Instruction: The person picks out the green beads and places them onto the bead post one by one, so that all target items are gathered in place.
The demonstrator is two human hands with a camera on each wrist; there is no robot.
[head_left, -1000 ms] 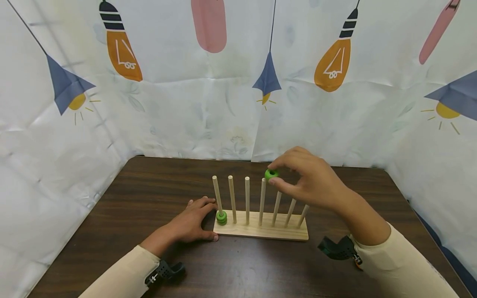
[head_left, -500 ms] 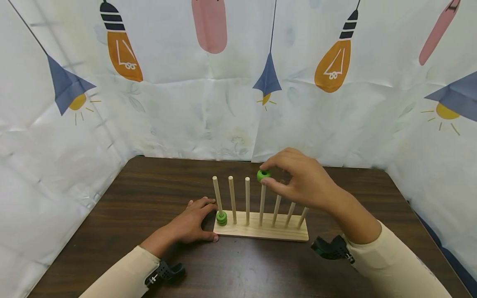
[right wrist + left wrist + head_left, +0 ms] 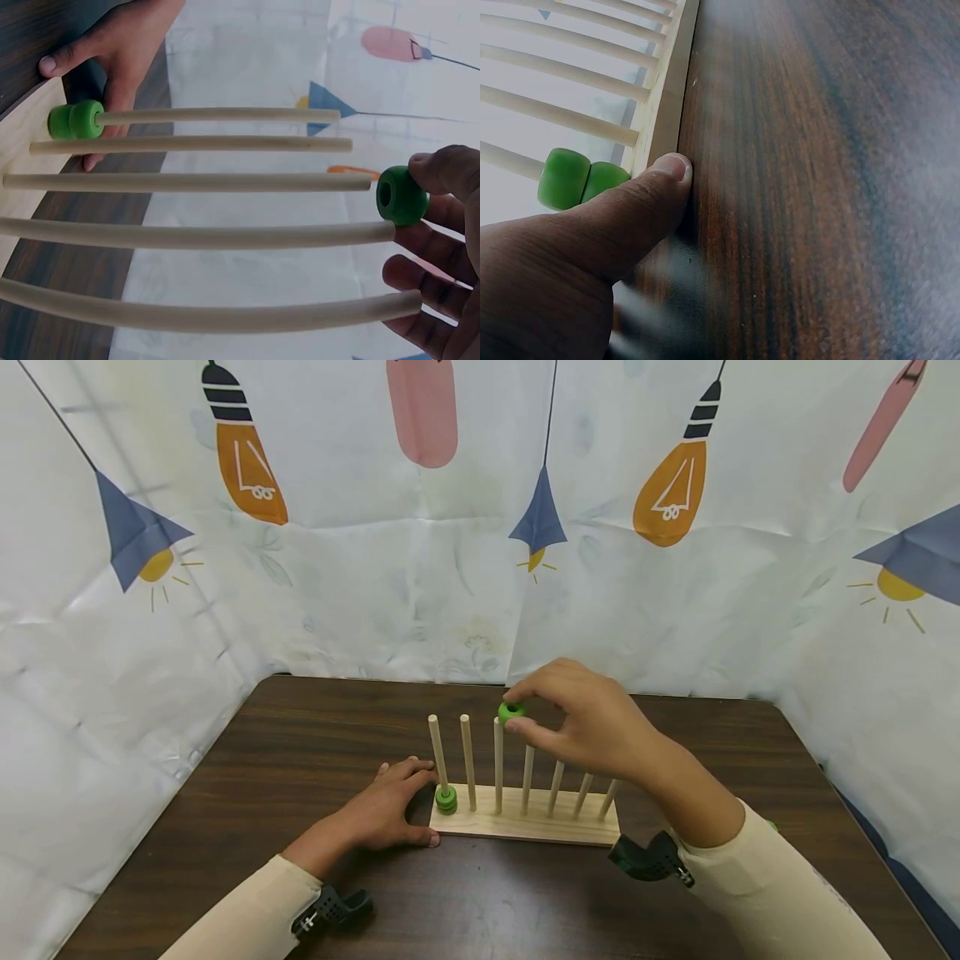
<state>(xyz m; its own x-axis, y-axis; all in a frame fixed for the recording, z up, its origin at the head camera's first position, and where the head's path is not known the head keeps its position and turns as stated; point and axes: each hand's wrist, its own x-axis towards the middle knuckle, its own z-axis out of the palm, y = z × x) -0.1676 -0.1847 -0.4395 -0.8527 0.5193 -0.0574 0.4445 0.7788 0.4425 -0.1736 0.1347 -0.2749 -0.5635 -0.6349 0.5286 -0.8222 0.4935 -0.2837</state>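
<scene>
Pinching right hand [image 3: 577, 722]: I see thumb and fingertips narrowed on a rounded green bead [image 3: 409, 196], smooth, with a round hole.
Bead's place: up near the tip of the third peg [image 3: 498, 768] from my left; whether they touch, I cannot tell.
Left hand [image 3: 393, 806]: spread wide at the end of the base [image 3: 525, 827], thumb against its edge.
Base: a flat, pale, grained wooden board with seven slim round pegs [image 3: 468, 764].
Stacked beads [image 3: 88, 120]: two, green, bulging, threaded low on the leftmost peg [image 3: 437, 752].
Tabletop [image 3: 480, 902]: dark brown, streaky wood grain, faintly glossy.
Backdrop [image 3: 375, 585]: creased white sheeting, lamp-printed.
</scene>
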